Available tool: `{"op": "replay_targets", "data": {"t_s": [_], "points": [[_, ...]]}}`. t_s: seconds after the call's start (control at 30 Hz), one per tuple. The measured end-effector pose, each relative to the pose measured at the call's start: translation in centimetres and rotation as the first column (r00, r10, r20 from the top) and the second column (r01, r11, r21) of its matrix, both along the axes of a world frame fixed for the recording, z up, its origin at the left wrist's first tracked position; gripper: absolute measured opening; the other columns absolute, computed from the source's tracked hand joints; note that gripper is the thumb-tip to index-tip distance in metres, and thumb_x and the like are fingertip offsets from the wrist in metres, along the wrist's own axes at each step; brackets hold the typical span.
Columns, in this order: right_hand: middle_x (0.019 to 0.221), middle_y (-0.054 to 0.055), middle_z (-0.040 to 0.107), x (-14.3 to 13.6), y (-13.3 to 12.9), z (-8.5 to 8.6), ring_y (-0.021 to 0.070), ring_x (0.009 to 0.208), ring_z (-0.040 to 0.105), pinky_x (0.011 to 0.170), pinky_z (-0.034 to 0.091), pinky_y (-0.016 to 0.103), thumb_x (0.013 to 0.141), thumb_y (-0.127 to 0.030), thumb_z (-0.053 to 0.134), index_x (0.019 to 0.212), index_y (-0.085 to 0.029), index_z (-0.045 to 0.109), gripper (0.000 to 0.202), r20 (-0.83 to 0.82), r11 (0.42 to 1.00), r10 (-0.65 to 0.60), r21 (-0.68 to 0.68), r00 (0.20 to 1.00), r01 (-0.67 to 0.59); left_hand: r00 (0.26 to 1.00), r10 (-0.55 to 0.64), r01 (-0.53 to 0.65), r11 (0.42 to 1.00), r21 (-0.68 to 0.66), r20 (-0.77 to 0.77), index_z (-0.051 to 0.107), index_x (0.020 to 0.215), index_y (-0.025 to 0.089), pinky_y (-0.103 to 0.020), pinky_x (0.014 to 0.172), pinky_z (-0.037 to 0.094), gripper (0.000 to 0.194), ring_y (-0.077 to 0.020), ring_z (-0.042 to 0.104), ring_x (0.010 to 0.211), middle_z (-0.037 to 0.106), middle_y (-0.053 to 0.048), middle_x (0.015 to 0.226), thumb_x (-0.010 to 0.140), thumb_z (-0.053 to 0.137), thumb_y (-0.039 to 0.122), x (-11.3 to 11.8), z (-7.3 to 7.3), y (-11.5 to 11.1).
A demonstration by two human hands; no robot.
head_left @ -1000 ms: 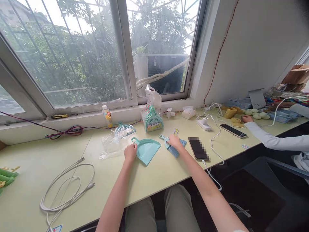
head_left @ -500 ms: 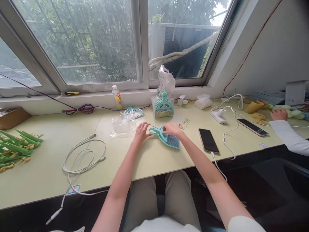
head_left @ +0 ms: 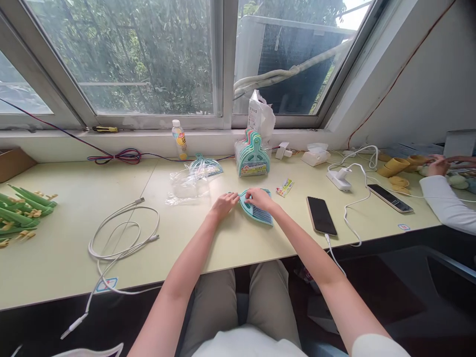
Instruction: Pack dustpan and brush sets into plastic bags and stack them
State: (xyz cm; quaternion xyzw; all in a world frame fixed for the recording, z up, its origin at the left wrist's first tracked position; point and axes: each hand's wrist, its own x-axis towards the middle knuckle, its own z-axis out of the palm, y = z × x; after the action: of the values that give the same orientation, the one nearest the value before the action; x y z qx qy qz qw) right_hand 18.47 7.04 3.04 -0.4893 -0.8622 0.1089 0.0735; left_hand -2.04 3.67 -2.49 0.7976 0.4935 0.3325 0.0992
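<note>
A small teal dustpan and brush set lies on the table in front of me, its bluish bristles facing right. My left hand is closed around the handle end at the left, covering most of it. Over the upper middle of the set, my right hand has its fingers pinched together where the handle meets the pan. Those fingertips partly hide which piece they grip. A colourful label card lies just beyond my right hand.
Several packed dustpan sets stand by the window, with another set and clear plastic wrapping to their left. A drink bottle, a coiled white cable, a phone and a co-worker's hand are also around.
My left hand has moved right and closed on the handle end. The set has turned and shifted slightly, with my right hand still on it. The view has tilted slightly.
</note>
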Motion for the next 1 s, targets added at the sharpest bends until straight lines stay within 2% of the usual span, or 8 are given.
{"op": "replay_targets", "data": {"t_s": [0.23,0.33,0.4,0.53,0.63,0.73,0.8,1.0], "points": [[0.11,0.004,0.075,0.1,-1.0,-0.4,0.021,0.103,0.069,0.083,0.047,0.026,0.09,-0.027,0.068,0.097,-0.022,0.075,0.011,-0.035,0.999,-0.04,0.031,0.999,0.041,0.995,0.0,-0.005,0.999,-0.053,-0.097,0.073,0.101,0.02,-0.045,0.103,0.048,0.032,-0.0309,0.067,0.113,0.073,-0.017,0.111,0.088,0.048,0.005,0.3,0.5,-0.2],[0.108,0.004,0.076,-1.0,-1.4,-0.6,0.021,0.103,0.07,0.086,0.05,0.027,0.088,-0.029,0.069,0.095,-0.023,0.074,0.011,-0.158,0.984,-0.169,0.032,0.973,0.176,0.973,0.163,-0.167,0.986,0.016,0.162,0.07,0.119,0.021,-0.049,0.116,0.04,0.036,-0.032,0.052,0.138,0.064,-0.016,0.135,0.089,0.055,0.009,0.9,1.3,-0.2],[0.107,0.005,0.076,-2.1,-1.5,-0.5,0.0203,0.102,0.071,0.089,0.052,0.028,0.09,-0.03,0.068,0.095,-0.023,0.074,0.011,-0.297,0.961,-0.259,0.011,0.919,0.275,0.864,0.248,-0.233,0.969,-0.089,0.439,0.062,0.132,0.021,-0.05,0.115,0.041,0.042,-0.0329,0.047,0.142,0.058,-0.016,0.145,0.09,0.062,0.021,1.4,1.7,-0.1],[0.109,0.009,0.076,-3.5,-0.7,0.2,0.0162,0.084,0.074,0.081,0.056,0.027,0.102,-0.029,0.05,0.107,-0.017,0.071,0.025,-0.563,0.943,-0.331,-0.167,0.757,0.288,0.557,0.311,0.234,0.831,-0.505,0.77,0.062,0.129,0.018,-0.045,0.091,0.057,0.052,-0.0324,0.069,0.11,0.07,-0.015,0.12,0.089,0.067,0.052,2.1,1.8,0.1],[0.132,0.016,0.068,-1.3,0.3,0.6,0.0191,0.102,0.072,0.091,0.056,0.03,0.107,-0.026,0.035,0.124,-0.013,0.066,0.037,-0.631,0.932,-0.337,-0.116,0.699,0.345,0.488,0.32,0.396,0.748,-0.533,0.812,0.063,0.121,0.017,-0.039,0.084,0.059,0.058,-0.0279,0.072,0.097,0.073,-0.012,0.11,0.072,0.086,0.038,1.9,1.3,0.1],[0.158,0.022,0.045,3.3,1.0,0.1,0.0302,0.147,0.043,0.119,0.037,0.048,0.104,-0.025,0.039,0.141,-0.012,0.057,0.043,-0.456,0.836,-0.463,0.06,0.76,0.546,0.412,0.358,0.354,0.784,-0.51,0.838,0.063,0.116,0.017,-0.038,0.084,0.06,0.058,-0.0259,0.072,0.095,0.073,-0.012,0.11,0.065,0.089,0.027,1.6,1.1,0.2],[0.165,0.025,0.033,6.1,0.5,-0.8,0.0365,0.158,0.023,0.123,0.024,0.06,0.104,-0.033,0.044,0.151,-0.009,0.046,0.053,-0.22,0.832,-0.537,0.023,0.814,0.555,0.354,0.384,0.345,0.794,-0.501,0.853,0.064,0.112,0.015,-0.04,0.087,0.06,0.052,-0.0263,0.072,0.096,0.074,-0.012,0.108,0.067,0.088,0.028,1.3,1.1,0.4],[0.169,0.017,0.031,7.3,-8.2,-2.8,0.0305,0.158,0.027,0.126,0.019,0.057,0.106,-0.046,0.041,0.161,-0.019,0.035,0.062,0.044,0.987,-0.14,-0.072,0.989,0.143,0.208,0.402,0.363,0.815,-0.452,0.892,0.063,0.116,0.015,-0.038,0.093,0.059,0.052,-0.0226,0.071,0.098,0.073,-0.011,0.109,0.07,0.086,0.018,0.8,1.0,1.1]]}}
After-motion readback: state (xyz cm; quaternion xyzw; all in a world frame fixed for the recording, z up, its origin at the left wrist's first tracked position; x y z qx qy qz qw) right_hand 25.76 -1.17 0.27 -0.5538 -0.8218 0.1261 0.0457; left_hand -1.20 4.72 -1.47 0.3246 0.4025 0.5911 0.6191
